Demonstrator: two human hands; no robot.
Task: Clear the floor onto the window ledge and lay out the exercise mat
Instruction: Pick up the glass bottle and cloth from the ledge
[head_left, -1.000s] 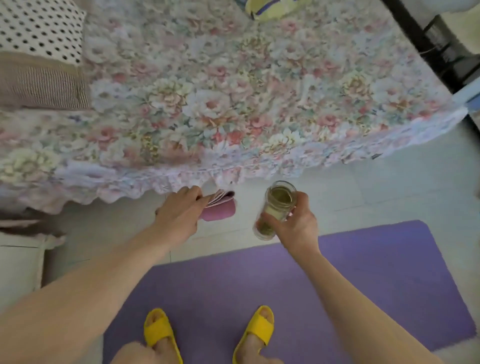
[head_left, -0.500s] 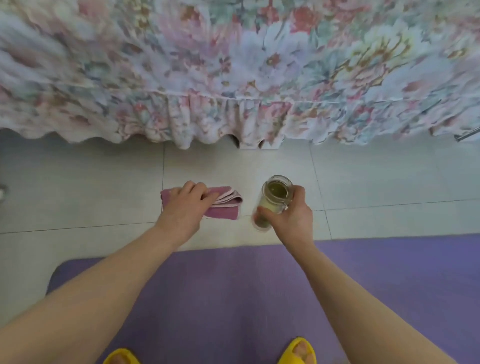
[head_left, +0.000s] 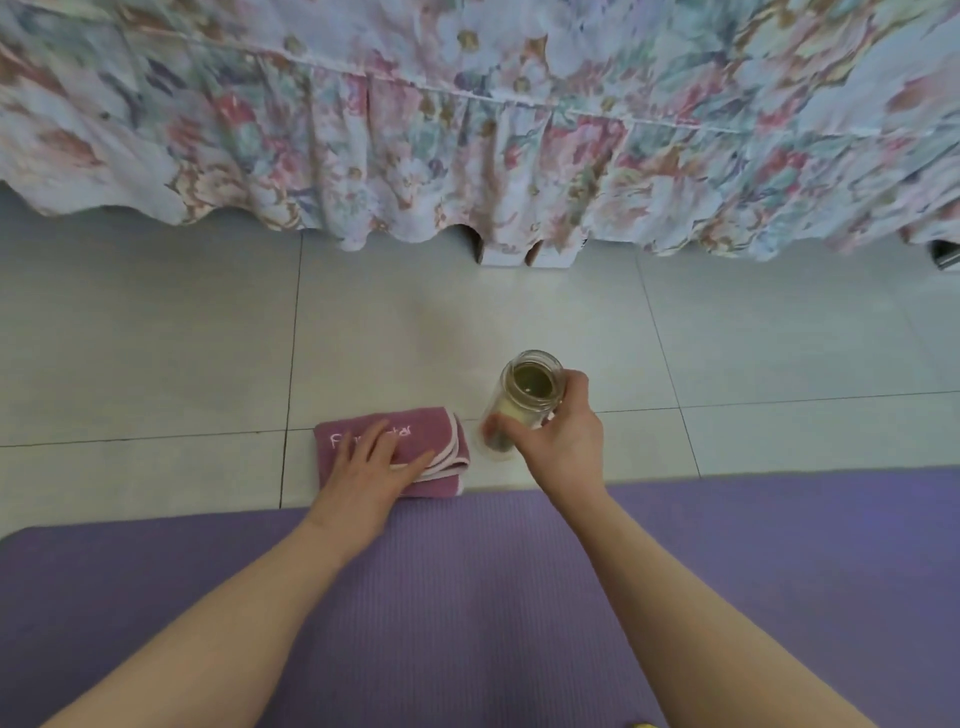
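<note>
Purple exercise mat (head_left: 467, 597) is laid out flat on the tiled floor (head_left: 156, 353), long axis running left-right across the bottom of the view. 2 things sit on the floor just past its far edge. Folded pink towel (head_left: 431, 441) lies with its long axis left-right, near edge touching or just beside the mat edge; left hand (head_left: 371, 467) rests flat on it, fingers (head_left: 382, 436) straight and spread, pressing, not gripping. Glass jar (head_left: 522, 402) stands just right of the towel, tilted slightly, open mouth up, greenish liquid inside; right hand (head_left: 558, 441) holds it with fingers and thumb curled round the body. Cannot tell if the jar base is on the floor or just off it. Each hand is already on its own item. Floral bed skirt (head_left: 467, 156) hangs beyond, well apart. Window ledge not in view. Open jar likely spills if tipped further.
</note>
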